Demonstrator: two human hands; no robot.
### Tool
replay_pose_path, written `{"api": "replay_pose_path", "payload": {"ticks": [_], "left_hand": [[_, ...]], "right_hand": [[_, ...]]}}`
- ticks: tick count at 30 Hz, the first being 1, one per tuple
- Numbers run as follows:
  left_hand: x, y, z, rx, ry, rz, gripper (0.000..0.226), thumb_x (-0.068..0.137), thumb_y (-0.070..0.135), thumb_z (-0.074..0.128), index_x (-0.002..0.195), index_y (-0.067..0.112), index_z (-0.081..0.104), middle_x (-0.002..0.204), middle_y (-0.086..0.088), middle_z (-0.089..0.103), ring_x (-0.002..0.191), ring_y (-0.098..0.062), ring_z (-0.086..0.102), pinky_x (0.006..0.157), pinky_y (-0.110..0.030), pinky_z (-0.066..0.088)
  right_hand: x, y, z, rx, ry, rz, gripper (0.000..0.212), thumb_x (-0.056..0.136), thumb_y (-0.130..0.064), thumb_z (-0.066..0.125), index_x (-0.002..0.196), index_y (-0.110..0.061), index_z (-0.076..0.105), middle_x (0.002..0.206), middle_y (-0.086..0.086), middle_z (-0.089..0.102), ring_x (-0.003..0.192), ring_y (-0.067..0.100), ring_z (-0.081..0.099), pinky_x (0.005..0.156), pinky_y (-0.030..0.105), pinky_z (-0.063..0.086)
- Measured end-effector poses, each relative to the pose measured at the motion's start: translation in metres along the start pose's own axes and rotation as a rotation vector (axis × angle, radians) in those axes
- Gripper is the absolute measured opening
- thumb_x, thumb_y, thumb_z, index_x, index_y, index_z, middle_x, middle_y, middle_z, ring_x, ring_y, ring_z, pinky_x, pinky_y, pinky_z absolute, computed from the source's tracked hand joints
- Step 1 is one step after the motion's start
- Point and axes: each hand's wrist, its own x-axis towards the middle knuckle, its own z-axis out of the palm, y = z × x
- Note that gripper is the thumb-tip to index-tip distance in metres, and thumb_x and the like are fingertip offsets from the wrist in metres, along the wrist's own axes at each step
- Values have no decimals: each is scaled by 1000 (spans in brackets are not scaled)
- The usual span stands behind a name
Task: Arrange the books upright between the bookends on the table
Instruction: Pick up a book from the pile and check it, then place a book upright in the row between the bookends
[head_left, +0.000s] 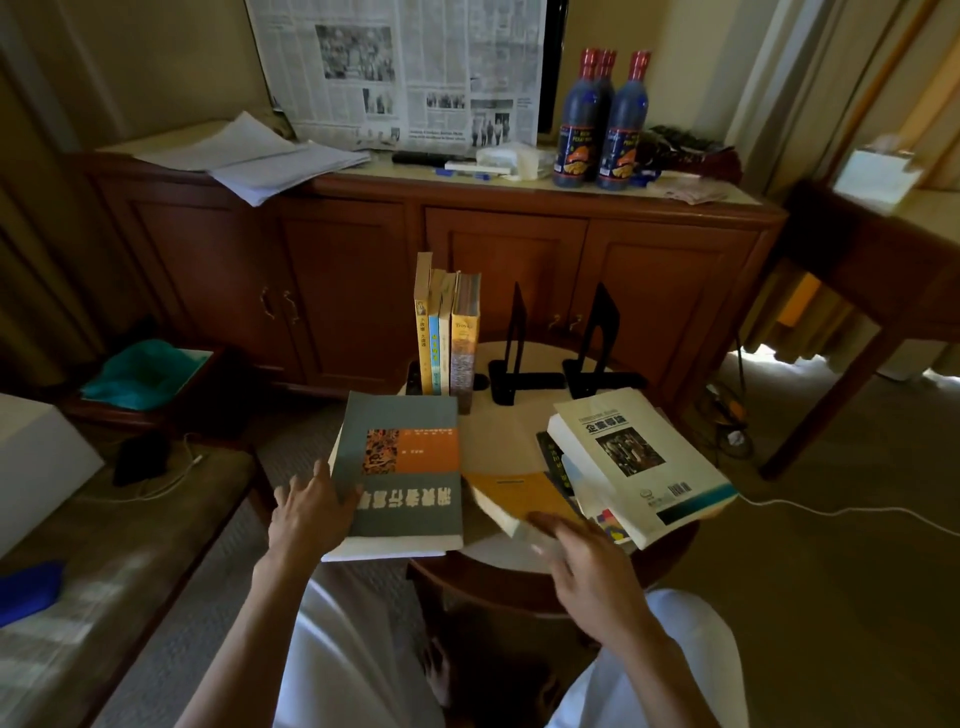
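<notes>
Both hands are reaching for flat books on the round wooden table (514, 447).

The left hand (306, 514) is resting spread fingers on the grey-and-orange paperback (402, 470), its long axis running away from the person. The right hand (587, 564), blurred, is touching the mustard-yellow book (511, 496); its grip cannot be judged. Four books (447, 332) are standing left of two black metal bookends (550, 353). Lower titles under the white paperback (641, 460) are being hidden.
</notes>
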Motion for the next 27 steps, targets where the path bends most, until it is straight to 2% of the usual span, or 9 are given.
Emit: {"api": "replay_pose_path", "payload": {"ticks": [3, 5, 9, 11, 15, 19, 21, 24, 27], "left_hand": [[-22, 29, -10, -3, 184, 139, 69, 91, 37, 63, 149, 19, 30, 145, -17, 41, 131, -39, 35, 103, -49, 36], [-28, 48, -8, -47, 230, 356, 67, 90, 39, 66, 147, 22, 36, 144, -10, 45, 129, -32, 40, 104, -45, 35], [-31, 104, -2, -521, -188, 609, 79, 87, 53, 66, 152, 30, 28, 138, 4, 51, 125, -18, 51, 104, -47, 45], [-28, 125, 2, -769, -312, 667, 83, 89, 53, 66, 154, 35, 18, 131, -5, 56, 119, -25, 59, 96, -48, 53], [-11, 149, 8, -1164, -353, 250, 45, 93, 40, 64, 134, 39, 46, 127, -17, 57, 107, -30, 64, 83, -44, 60], [5, 161, 16, -1439, -436, -87, 39, 92, 30, 68, 129, 30, 55, 124, -19, 63, 109, -34, 65, 90, -55, 56], [11, 166, 19, -1543, -479, -162, 41, 93, 26, 67, 132, 27, 53, 124, -20, 64, 111, -35, 64, 92, -60, 53], [11, 176, 23, -1602, -602, -147, 41, 96, 29, 61, 134, 20, 49, 121, -18, 65, 110, -33, 63, 82, -48, 59], [10, 188, 27, -1490, -670, -107, 34, 100, 35, 54, 126, 14, 53, 107, -13, 64, 99, -27, 62, 81, -39, 56]], "right_hand": [[11, -13, -29, 170, 96, 110, 7, 98, -31, 56, 100, -25, 60, 70, -15, 59, 65, -3, 61, 46, 14, 44], [19, -21, -49, 346, 208, 209, 11, 96, -34, 58, 89, -25, 57, 77, -7, 65, 69, 1, 65, 48, 18, 49], [44, -38, -83, 535, 246, 299, 15, 92, -39, 60, 94, -24, 64, 85, 2, 72, 78, 18, 70, 63, 40, 59], [56, -45, -91, 650, 194, 317, 19, 93, -38, 62, 100, -22, 67, 91, 5, 74, 84, 23, 72, 73, 47, 60], [73, -54, -103, 1008, 73, 413, 20, 94, -24, 62, 111, -14, 69, 109, 9, 74, 97, 21, 72, 80, 40, 58], [75, -56, -106, 1258, -134, 275, 45, 89, -25, 66, 131, -18, 54, 123, 7, 69, 113, 21, 66, 85, 32, 57], [76, -52, -92, 1168, -77, 239, 54, 84, -21, 71, 135, -22, 51, 123, 1, 69, 113, 15, 66, 85, 25, 57], [82, -43, -66, 1054, 96, 207, 62, 81, -14, 75, 138, -20, 50, 127, -2, 67, 119, 15, 62, 89, 26, 55], [95, -37, -46, 875, 249, 201, 48, 87, -8, 70, 131, -17, 53, 121, -8, 67, 114, 7, 63, 86, 18, 54]]}}
